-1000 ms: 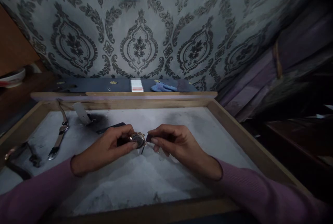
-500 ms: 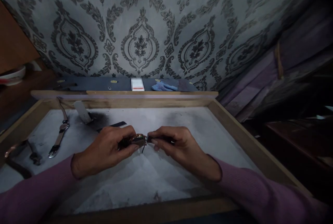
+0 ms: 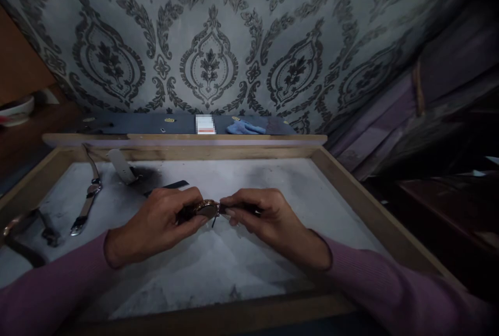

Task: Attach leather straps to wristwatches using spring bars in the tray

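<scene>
My left hand [image 3: 156,224] is closed around a round wristwatch [image 3: 206,209], its case tilted and its rim gold-coloured. Thumb and fingers pinch the case from the left, hiding part of it. From the right, my right hand [image 3: 265,216] pinches a dark watch strap [image 3: 223,208], whose end meets the side of the case. Most of that strap is covered by the fingers. A thin dark piece [image 3: 214,221] sticks down below the joint; I cannot tell what it is. Both hands are above the white bottom of a shallow wooden tray [image 3: 351,206].
On the tray's left lie a watch with a light strap [image 3: 88,201] and dark curved straps [image 3: 49,232]. A pale strap [image 3: 121,167] stands near the back, beside a dark flat piece [image 3: 167,188]. Behind the rim are a small white box [image 3: 205,124] and a blue cloth [image 3: 245,127].
The dark strap's end has come closer to the watch case and now meets it. The watch has turned slightly in my left hand. The view has shifted a little.
</scene>
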Tool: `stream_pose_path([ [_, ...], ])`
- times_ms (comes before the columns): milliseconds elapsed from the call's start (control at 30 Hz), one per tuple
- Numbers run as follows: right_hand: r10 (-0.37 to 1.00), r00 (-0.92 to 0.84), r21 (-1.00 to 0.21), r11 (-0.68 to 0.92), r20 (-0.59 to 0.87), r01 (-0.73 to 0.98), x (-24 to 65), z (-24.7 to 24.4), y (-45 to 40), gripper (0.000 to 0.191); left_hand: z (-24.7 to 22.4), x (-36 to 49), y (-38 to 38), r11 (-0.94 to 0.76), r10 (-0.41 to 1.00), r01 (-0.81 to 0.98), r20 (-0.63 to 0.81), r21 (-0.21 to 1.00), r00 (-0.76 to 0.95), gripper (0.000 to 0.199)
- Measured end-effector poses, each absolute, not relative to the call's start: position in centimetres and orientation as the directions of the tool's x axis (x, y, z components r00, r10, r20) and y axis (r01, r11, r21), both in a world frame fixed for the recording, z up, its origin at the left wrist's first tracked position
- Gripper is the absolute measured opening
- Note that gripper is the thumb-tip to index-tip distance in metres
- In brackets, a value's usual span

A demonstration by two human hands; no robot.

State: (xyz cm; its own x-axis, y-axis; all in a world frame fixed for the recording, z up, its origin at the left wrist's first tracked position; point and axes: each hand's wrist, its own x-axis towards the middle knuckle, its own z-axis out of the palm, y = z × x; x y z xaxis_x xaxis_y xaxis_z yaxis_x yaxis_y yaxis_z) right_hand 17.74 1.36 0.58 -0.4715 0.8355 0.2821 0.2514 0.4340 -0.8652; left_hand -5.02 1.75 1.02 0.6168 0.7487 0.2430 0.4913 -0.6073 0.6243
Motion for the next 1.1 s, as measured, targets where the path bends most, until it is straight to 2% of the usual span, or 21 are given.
stream_pose_path([
  [433,0.818,-0.485,-0.836,0.477,0.309,0.272,17.77,0.55,1.38,0.013,1.32,-4.91,1.67,-0.583,0.762,0.494,0.224,0.645,0.607,0.018],
  [767,0.826,-0.493,-0.853,0.445,0.273,0.274,17.78,0.54,1.47,0.012,0.99,-4.42,1.48,-0.336,0.826,0.453,0.028,0.826,0.563,0.026],
  [1100,0.86,-0.478,-0.879,0.357,0.177,0.316,17.78,0.36,1.35,0.012,0.56,-4.44,1.48,-0.195,0.789,0.353,-0.068,0.915,0.611,0.015],
])
